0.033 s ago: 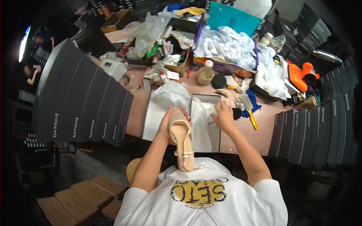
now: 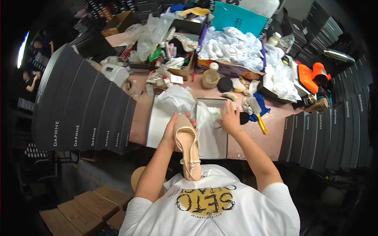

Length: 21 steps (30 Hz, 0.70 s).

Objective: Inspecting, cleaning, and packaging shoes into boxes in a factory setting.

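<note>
A beige slingback sandal (image 2: 186, 147) with a woven toe and a small buckle lies along my left hand (image 2: 172, 129). That hand grips it round the toe, heel end toward my body. Beneath is an open grey shoe box (image 2: 213, 155) with white tissue paper (image 2: 205, 135) inside. To its left lies a shallow white-lined tray or lid (image 2: 156, 133), a crumpled translucent sheet (image 2: 178, 98) at its far end. My right hand (image 2: 230, 120) is over the box's right wall, fingers spread and holding nothing visible; whether it touches the tissue I cannot tell.
Dark shoe boxes stand in rows at the left (image 2: 78, 106) and right (image 2: 327, 131). Behind are a carton of crumpled white paper (image 2: 232, 45), a jar (image 2: 210, 80), a yellow-handled brush (image 2: 262, 125) and an orange tool (image 2: 307, 78). Brown cartons (image 2: 82, 208) sit lower left.
The sandal has tilted slightly in my left hand, showing more of its insole. My right hand's fingers have shifted a little at the box's right side. The whole view has moved slightly.
</note>
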{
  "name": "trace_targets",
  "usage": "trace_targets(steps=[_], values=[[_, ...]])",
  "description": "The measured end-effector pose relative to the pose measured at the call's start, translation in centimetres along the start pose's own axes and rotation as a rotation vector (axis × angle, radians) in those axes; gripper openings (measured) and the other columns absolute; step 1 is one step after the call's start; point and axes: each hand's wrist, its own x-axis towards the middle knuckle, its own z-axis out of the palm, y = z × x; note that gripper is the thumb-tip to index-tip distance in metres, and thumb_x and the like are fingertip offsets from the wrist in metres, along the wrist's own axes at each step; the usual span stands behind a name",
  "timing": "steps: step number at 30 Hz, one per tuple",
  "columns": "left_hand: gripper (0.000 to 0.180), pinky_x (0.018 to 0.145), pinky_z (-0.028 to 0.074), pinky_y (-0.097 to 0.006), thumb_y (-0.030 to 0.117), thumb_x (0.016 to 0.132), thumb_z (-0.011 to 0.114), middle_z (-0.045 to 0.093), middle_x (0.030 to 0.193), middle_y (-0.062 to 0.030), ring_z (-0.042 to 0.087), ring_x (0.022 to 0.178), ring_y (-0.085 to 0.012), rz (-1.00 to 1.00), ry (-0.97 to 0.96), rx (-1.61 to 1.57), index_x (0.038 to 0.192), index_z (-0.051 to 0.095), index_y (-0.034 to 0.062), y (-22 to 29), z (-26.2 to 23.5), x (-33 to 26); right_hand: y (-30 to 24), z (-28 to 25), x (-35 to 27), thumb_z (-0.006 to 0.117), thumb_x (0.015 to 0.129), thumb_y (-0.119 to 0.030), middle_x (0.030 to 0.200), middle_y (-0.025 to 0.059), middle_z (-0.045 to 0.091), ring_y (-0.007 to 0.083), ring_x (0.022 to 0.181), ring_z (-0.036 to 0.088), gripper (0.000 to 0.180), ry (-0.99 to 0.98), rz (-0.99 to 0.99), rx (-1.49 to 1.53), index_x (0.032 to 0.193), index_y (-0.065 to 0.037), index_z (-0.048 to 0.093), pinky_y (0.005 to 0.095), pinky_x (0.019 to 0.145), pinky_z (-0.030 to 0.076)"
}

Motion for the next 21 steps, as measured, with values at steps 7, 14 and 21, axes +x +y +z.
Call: trace_targets(steps=[7, 14, 21], values=[[0.063, 0.085, 0.053, -0.046, 0.050, 0.090, 0.051, 0.055, 0.119, -0.0164, 0.057, 0.111, -0.0329, -0.009, -0.153, 0.119, 0.131, 0.041, 0.0027, -4.2, 3.7, -8.4, -1.0, 3.9, -0.7, 0.065, 0.078, -0.030, 0.136, 0.0137, 0.047, 0.0320, 0.136, 0.029, 0.038, -0.125, -0.166, -0.284, 0.108, -0.007, 0.062, 0.0605, 0.107, 0.020], [0.053, 0.080, 0.056, -0.037, 0.000, 0.083, 0.051, 0.058, 0.112, -0.0168, 0.064, 0.093, -0.0275, 0.052, 0.014, 0.363, 0.134, 0.035, 0.0045, -3.5, 0.6, -7.3, -6.4, -10.6, -1.5, 0.065, 0.078, -0.003, 0.091, 0.0085, 0.062, 0.0140, 0.082, 0.061, 0.030, -0.132, 0.172, 1.333, 0.107, -0.004, 0.056, 0.0235, 0.067, 0.049], [0.077, 0.087, 0.051, -0.035, -0.008, 0.076, 0.051, 0.042, 0.127, -0.0100, 0.051, 0.114, -0.0189, 0.082, -0.075, 0.438, 0.141, 0.018, 0.0133, -4.4, 1.4, -5.9, -11.4, -9.7, -1.8, 0.068, 0.075, -0.014, 0.092, 0.0120, 0.056, 0.0291, 0.085, 0.060, 0.036, -0.177, -0.178, 0.383, 0.107, -0.007, 0.053, 0.0359, 0.066, 0.051]])
